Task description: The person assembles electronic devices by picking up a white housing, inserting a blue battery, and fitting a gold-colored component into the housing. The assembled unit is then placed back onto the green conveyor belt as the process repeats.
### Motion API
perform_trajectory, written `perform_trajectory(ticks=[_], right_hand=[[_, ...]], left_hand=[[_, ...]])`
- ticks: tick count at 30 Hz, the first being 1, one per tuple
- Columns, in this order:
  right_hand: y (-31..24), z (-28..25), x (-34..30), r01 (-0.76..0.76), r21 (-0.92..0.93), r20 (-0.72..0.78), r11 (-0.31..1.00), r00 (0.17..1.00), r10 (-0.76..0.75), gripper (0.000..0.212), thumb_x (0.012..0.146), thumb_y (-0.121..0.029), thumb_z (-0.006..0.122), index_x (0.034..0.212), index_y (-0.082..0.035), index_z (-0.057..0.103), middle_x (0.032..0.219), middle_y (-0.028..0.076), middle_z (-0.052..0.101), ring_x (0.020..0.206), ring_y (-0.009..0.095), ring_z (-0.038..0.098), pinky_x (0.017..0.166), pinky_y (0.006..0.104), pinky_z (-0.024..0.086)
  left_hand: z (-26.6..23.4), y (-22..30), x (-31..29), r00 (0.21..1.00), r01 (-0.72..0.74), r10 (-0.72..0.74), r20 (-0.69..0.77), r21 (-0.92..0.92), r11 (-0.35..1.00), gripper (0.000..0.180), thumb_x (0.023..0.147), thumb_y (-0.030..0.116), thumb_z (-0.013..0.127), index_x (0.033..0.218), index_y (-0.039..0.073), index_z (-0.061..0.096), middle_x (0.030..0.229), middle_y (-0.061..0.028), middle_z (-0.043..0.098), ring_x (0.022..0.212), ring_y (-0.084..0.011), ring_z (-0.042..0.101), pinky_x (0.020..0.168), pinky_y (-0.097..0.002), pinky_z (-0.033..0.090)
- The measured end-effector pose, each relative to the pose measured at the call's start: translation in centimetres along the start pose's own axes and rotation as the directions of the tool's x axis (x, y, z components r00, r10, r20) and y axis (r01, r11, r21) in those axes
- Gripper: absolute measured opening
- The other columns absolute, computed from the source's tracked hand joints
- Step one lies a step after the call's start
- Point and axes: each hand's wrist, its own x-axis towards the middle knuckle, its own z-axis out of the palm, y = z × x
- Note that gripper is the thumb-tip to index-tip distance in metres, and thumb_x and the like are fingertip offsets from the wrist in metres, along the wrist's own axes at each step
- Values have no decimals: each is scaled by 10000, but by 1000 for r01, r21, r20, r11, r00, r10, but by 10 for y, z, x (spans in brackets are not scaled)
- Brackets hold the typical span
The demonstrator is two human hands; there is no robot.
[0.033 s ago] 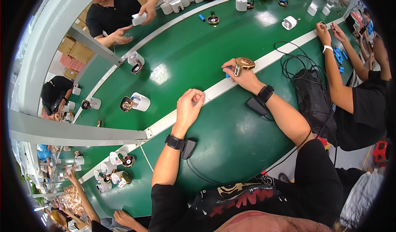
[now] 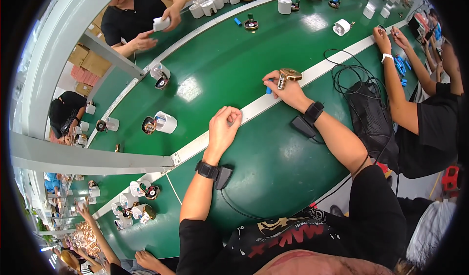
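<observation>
My right hand [image 2: 289, 94] rests over the white rail of the green table, its fingers closed around a round gold-rimmed device part [image 2: 290, 74] with a pale block on its side. A blue cylinder [image 2: 269, 87], which looks like a battery cell, shows at those fingertips. My left hand [image 2: 224, 127] lies on the white rail [image 2: 250, 110] with its fingers curled in, and nothing shows between them. On the belt ahead of it sits a white cylindrical housing [image 2: 166, 122] with a round inner part [image 2: 148, 125] wired beside it.
Several white housings [image 2: 142, 211] with exposed parts stand at the lower left. A grey post [image 2: 93, 154] crosses the left side. Beside my right arm lie a black mesh bag [image 2: 370, 113] and looped cable. Across the belt, a co-worker's hands [image 2: 146, 40] handle a white housing [image 2: 161, 23].
My hands keep their place. The co-worker's hands across the belt have shifted slightly with the white housing. Pieces on the belt sit slightly further left.
</observation>
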Motion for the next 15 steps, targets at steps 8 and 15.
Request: perform_trajectory(ticks=[8, 15], right_hand=[[-10, -2, 0, -302, 164, 32, 939, 953, 301, 169, 900, -192, 638, 969, -38, 638, 726, 42, 598, 575, 110, 601, 545, 271, 489], [-4, -3, -2, -190, 30, 26, 981, 981, 190, 159, 909, -186, 613, 947, -33, 634, 796, 82, 622, 713, 145, 625, 632, 296, 498]], left_hand=[[4, -4, 0, 1000, -28, 28, -1, 20, 999, 56, 810, 31, 662, 848, -3, 640, 720, -43, 557, 651, -123, 508, 632, -267, 445], [8, -1, 1, 1000, -11, 11, -5, 12, 1000, 58, 813, 19, 665, 857, -16, 649, 728, -34, 563, 650, -99, 493, 632, -249, 441]])
